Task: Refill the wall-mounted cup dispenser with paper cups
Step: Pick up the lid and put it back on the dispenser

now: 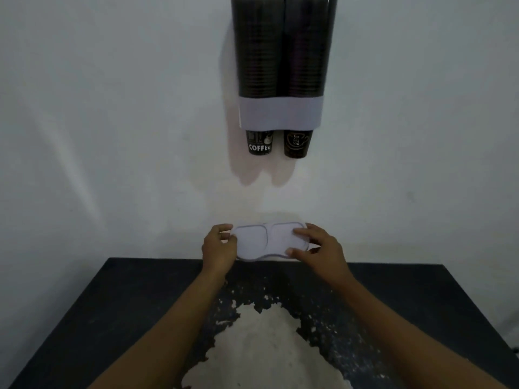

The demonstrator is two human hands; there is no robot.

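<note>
Dispenser (280, 66) looks full (two dark stacks), lid (269, 241) off.

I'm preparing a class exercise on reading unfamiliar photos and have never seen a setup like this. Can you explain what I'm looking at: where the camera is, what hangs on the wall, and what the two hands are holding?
There is one picture, taken by a wide-angle camera worn on a person's head, looking forward and down, so the two bare arms reach in from the bottom. On the white wall hangs a cup dispenser: two dark see-through tubes side by side, both filled with stacked paper cups, joined by a pale band. One cup pokes out under each tube; the left cup reads COFFEE, the right cup shows a cup drawing. Below stands a dark table with a worn pale patch. The left hand and right hand together hold a pale two-lobed lid, shaped like the twin tubes, so probably the dispenser's cover.
</note>
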